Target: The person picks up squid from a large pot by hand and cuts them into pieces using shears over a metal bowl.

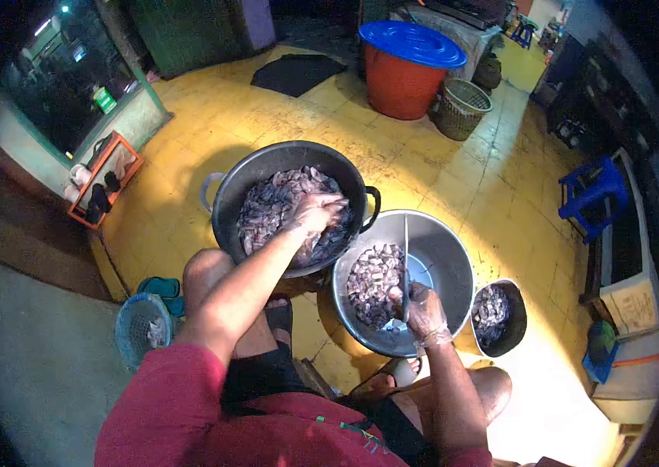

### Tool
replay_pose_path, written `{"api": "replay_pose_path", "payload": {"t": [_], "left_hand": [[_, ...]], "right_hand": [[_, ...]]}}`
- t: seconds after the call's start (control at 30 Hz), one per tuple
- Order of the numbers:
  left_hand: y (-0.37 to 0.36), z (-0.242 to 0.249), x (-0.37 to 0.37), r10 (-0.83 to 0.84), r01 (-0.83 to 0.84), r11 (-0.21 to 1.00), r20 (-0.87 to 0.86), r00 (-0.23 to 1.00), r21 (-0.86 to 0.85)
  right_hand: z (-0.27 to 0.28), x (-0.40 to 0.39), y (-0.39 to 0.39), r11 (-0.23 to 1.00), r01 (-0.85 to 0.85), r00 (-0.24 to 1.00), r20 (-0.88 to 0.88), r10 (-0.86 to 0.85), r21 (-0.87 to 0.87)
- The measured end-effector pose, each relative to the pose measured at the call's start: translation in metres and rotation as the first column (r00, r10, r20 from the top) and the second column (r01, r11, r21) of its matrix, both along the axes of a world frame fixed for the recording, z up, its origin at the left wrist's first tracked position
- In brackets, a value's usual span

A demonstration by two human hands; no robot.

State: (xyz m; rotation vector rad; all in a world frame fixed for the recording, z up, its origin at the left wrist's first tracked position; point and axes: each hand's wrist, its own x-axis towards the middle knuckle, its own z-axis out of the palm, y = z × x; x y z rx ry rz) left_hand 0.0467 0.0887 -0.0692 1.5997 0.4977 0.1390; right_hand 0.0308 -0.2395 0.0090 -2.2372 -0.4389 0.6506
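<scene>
1. The left hand [318, 212], in a clear glove, reaches into the black basin [230, 233] and touches the dark, purplish pieces [267, 210] heaped there. Its fingers are bunched; whether they are clamped on a piece, I cannot tell.
2. The right hand [427, 311], also in a clear glove, is at the near side of the metal basin [454, 257], its fingers curled beside the near end of a thin bar [406, 249]. I cannot tell if they grip it.
3. The bar runs across the metal basin from its far rim towards the hand. Paler cut pieces [375, 284] lie left of the bar.
4. The 2 basins are side by side over the middle of the yellow floor [189, 187]; the black basin's right handle is near the metal basin's rim.
5. Just right of the metal basin, 1 small container [518, 335] holds more pieces.
6. At the floor's left edge, 1 light-blue basket [129, 327] stands beside green sandals [160, 287].
7. Towards the floor's far edge are 1 red tub [399, 86] with a blue lid [415, 43] and 1 woven basket [460, 117].
</scene>
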Motion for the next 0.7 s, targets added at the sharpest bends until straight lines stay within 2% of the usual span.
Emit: {"api": "replay_pose_path", "payload": {"t": [0.03, 0.07, 0.13, 0.17, 0.2, 0.23, 0.3, 0.33, 0.5, 0.6, 0.63, 0.7], "left_hand": [[-0.019, 0.029, -0.004, -0.03, 0.074, 0.965, 0.174, 0.984, -0.25], [-0.034, 0.053, -0.01, -0.098, 0.134, 0.969, 0.174, 0.98, -0.207], [-0.06, 0.09, -0.023, -0.206, 0.235, 0.963, 0.2, 0.958, -0.135], [-0.065, 0.092, -0.029, -0.224, 0.272, 0.935, 0.217, 0.95, -0.227], [-0.071, 0.094, -0.034, -0.233, 0.281, 0.93, 0.214, 0.949, -0.235], [-0.077, 0.095, -0.041, -0.241, 0.289, 0.926, 0.21, 0.948, -0.243], [-0.089, 0.099, -0.049, -0.194, 0.256, 0.926, 0.231, 0.953, -0.277], [-0.092, 0.091, -0.05, -0.186, 0.26, 0.914, 0.247, 0.951, -0.311], [-0.101, 0.083, -0.05, -0.17, 0.259, 0.897, 0.261, 0.95, -0.358], [-0.094, 0.08, -0.043, -0.155, 0.277, 0.86, 0.299, 0.942, -0.428], [-0.091, 0.077, -0.041, -0.15, 0.274, 0.86, 0.3, 0.942, -0.431], [-0.088, 0.075, -0.037, -0.217, 0.309, 0.896, 0.293, 0.931, -0.32]], "right_hand": [[0.001, -0.002, 0.001, 0.999, -0.023, 0.996, -0.086, 0.027, 0.047], [0.003, -0.004, -0.001, 0.994, -0.036, 0.986, -0.16, 0.053, 0.107], [0.0, -0.009, 0.0, 0.99, -0.061, 0.979, -0.185, 0.084, 0.126], [-0.004, -0.01, 0.0, 0.985, -0.098, 0.969, -0.211, 0.127, 0.143], [-0.01, -0.011, -0.001, 0.966, -0.152, 0.97, -0.156, 0.186, 0.209], [-0.015, -0.014, -0.001, 0.967, -0.148, 0.971, -0.157, 0.183, 0.208], [-0.02, -0.019, 0.002, 0.915, -0.147, 0.96, -0.17, 0.224, 0.376], [-0.019, -0.022, 0.003, 0.906, -0.126, 0.97, -0.143, 0.198, 0.405], [-0.012, -0.023, 0.003, 0.927, -0.034, 0.963, -0.234, 0.13, 0.374], [0.02, -0.021, 0.006, 0.985, 0.008, 0.95, -0.309, 0.047, 0.174], [0.018, -0.02, 0.006, 0.985, 0.004, 0.95, -0.309, 0.05, 0.17], [0.011, -0.019, 0.004, 0.979, -0.032, 0.97, -0.232, 0.08, 0.201]]}}
